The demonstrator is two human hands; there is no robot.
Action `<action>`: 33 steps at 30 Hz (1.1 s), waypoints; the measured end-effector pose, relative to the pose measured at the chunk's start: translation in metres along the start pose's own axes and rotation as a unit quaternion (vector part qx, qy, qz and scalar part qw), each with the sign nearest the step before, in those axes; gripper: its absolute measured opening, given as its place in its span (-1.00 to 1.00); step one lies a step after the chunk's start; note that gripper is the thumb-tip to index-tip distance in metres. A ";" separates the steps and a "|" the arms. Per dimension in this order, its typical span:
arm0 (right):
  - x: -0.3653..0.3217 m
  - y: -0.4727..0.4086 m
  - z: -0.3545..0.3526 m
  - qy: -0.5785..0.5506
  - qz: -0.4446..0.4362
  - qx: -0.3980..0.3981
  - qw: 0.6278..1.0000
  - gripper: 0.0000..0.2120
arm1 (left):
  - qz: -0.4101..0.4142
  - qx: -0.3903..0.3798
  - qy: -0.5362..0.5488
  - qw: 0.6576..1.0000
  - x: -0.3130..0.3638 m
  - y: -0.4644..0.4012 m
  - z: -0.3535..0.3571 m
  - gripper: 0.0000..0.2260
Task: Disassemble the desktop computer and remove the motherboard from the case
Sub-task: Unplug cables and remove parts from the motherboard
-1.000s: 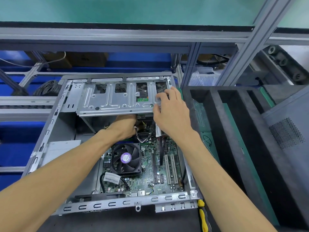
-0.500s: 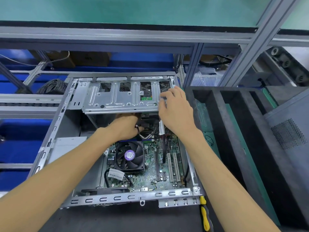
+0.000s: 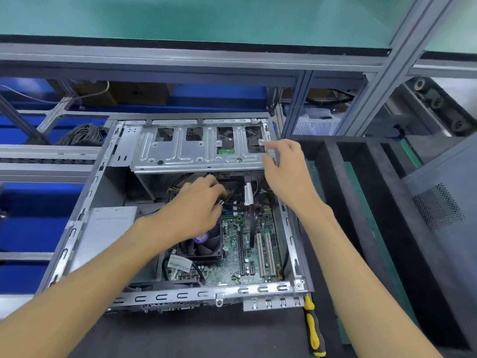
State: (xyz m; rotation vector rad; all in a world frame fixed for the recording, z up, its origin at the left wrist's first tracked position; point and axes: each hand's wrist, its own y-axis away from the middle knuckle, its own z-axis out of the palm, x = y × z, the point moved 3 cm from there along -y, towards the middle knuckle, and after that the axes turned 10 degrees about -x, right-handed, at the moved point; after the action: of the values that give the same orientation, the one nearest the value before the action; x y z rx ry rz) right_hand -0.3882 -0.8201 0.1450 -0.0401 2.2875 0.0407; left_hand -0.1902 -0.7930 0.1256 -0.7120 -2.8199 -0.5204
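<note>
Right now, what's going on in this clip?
A person is stripping an open desktop case. The left hand pinches cables just under the metal drive cage, above the CPU fan. The right hand holds the cage's right edge. The motherboard is still seated inside. A yellow-handled screwdriver lies beside the case.

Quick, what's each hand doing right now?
Left hand: pinches black cables above the motherboard.
Right hand: grips the drive cage edge.
</note>
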 end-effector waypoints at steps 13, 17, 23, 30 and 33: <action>0.015 0.016 0.007 -0.027 0.009 0.000 1.000 -0.65 | -0.004 -0.110 0.314 0.943 0.028 -0.021 0.007 -0.61; 0.016 0.017 0.006 -0.034 0.019 -0.004 0.999 -0.64 | 0.002 -0.080 0.304 0.949 0.027 -0.022 0.005 -0.71; 0.014 0.017 0.006 -0.018 -0.008 0.001 1.000 -0.64 | -0.103 -0.047 0.036 0.993 0.036 -0.010 0.000 -0.46; 0.006 0.015 0.006 0.038 -0.048 0.000 0.998 -0.67 | -0.097 0.133 0.146 0.975 0.049 0.014 -0.019 -0.72; 0.004 0.011 0.007 0.069 -0.047 -0.019 0.996 -0.72 | -0.124 -0.001 0.332 0.935 0.052 -0.001 -0.008 -0.64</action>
State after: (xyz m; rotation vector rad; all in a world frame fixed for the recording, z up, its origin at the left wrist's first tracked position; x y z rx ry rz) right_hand -0.3861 -0.8085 0.1376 -0.1746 2.4194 0.0348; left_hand -0.2349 -0.7753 0.1464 -0.1241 -2.2645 -0.6538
